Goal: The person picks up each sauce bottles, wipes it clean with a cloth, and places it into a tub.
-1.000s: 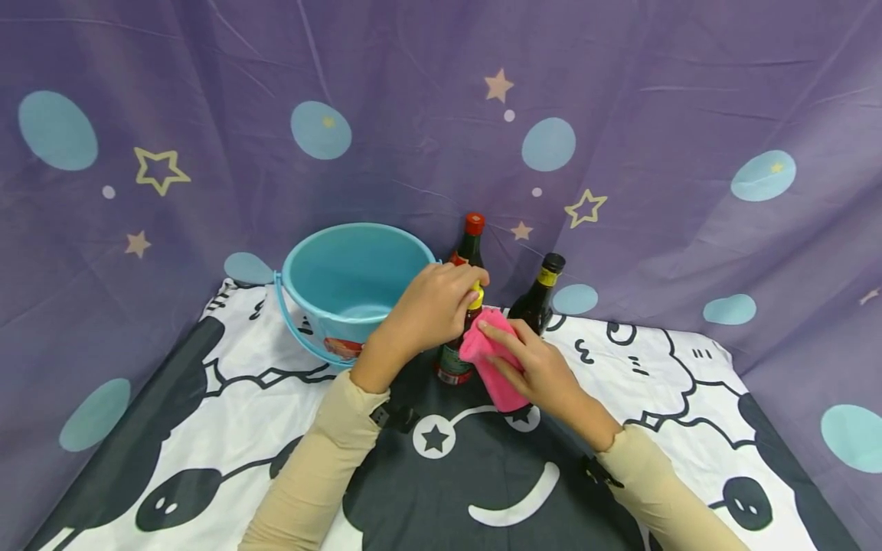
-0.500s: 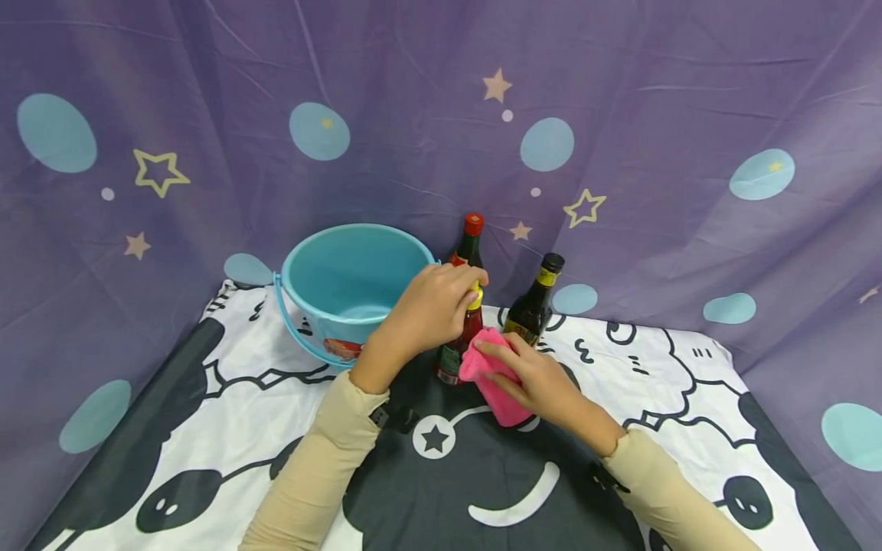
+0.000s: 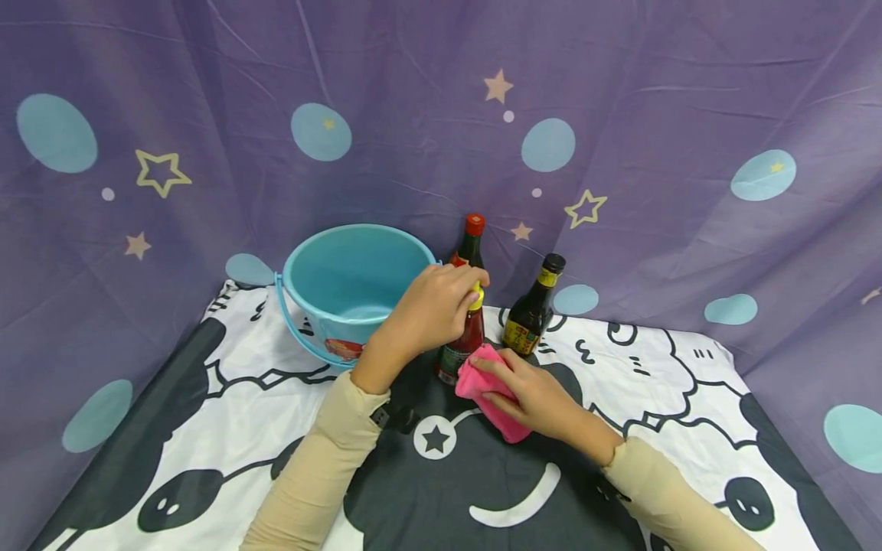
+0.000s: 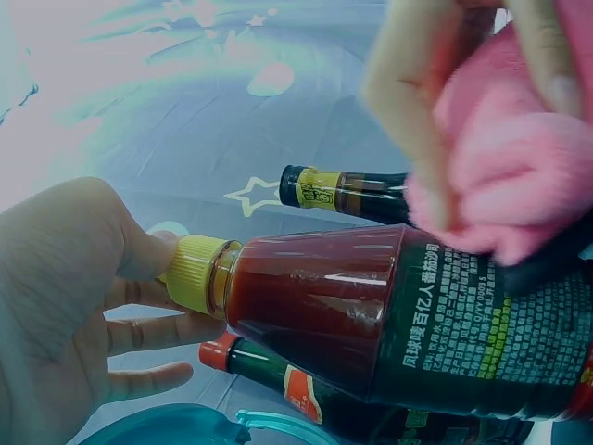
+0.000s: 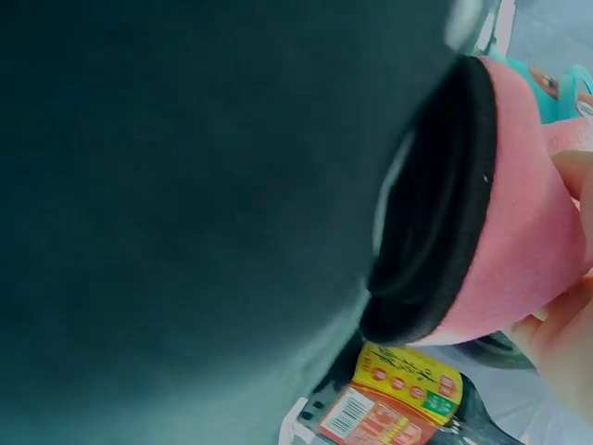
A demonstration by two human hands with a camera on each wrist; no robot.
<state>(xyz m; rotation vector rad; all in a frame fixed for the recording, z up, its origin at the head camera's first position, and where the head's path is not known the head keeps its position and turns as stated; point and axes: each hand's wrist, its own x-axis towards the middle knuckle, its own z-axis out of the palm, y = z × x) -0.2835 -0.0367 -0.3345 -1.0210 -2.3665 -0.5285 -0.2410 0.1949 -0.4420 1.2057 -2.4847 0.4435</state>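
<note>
1 red sauce bottle [image 3: 474, 330]: standing about upright on the covered tabletop [image 3: 413, 520], just right of the bucket [image 3: 331, 327].
Left hand [image 3: 432, 306]: pinching the yellow cap [image 4: 195, 273] between thumb and fingers in a narrow grip, seemingly to steady the bottle from above.
Right hand [image 3: 544, 390]: holding the pink cloth [image 3: 478, 383] bunched in its grip, low at the sauce bottle's near right side.
Pink cloth: overlapping the printed label [image 4: 463, 315] in the left wrist view; hard to tell whether pressing on it or just in front.
Wiping: most likely the step in hand, judging by the held cap and the cloth so low; no telling how much is already done.
Next stroke: probably calls for a firm hold on the cap, cloth flat to the label, then a small turn to reach the far side.
Tipping: worth guarding against when pushing low with only the cap held.
Black-capped bottle [image 3: 529, 315]: standing beyond the cloth, untouched.
Red-capped bottle [image 3: 470, 249]: standing behind the sauce bottle, perhaps for a later wipe.
</note>
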